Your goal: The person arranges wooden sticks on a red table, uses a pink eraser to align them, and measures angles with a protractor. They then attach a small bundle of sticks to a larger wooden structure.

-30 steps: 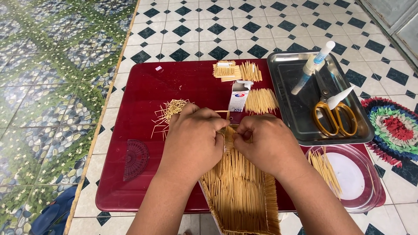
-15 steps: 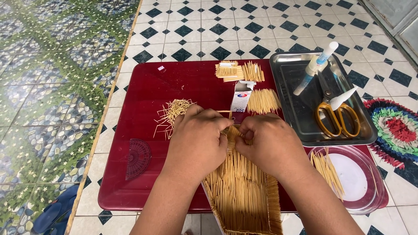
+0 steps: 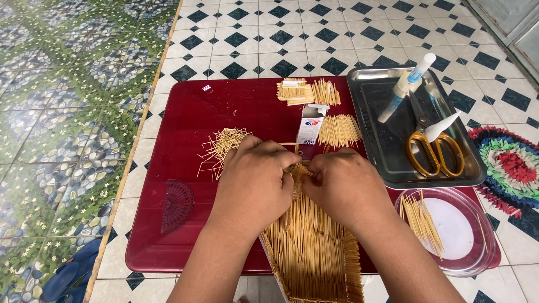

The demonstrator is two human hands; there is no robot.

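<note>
Both your left hand (image 3: 254, 178) and right hand (image 3: 343, 185) pinch the toothpick panel (image 3: 311, 247) top edge at 12 o'clock; keep pressure even, sticks aligned.

A low tabletop (image 3: 185, 112) stands on the tiled floor (image 3: 269, 33). At its near middle lies a panel of toothpicks (image 3: 311, 241), with the left hand (image 3: 252, 182) and the right hand (image 3: 345, 188) side by side on its far end. A loose heap of toothpicks (image 3: 222, 147) lies left of the hands, and a protractor (image 3: 177, 205) nearer on the left. A small box (image 3: 310, 124) lies just beyond the hands, with toothpick bundles (image 3: 307, 91) farther off. A metal tray (image 3: 370, 106) on the right holds scissors (image 3: 435, 148) and glue tubes (image 3: 405, 85). Near right, a dish (image 3: 477, 247) holds toothpicks. A mat (image 3: 514, 168) lies on the floor, far right.
</note>
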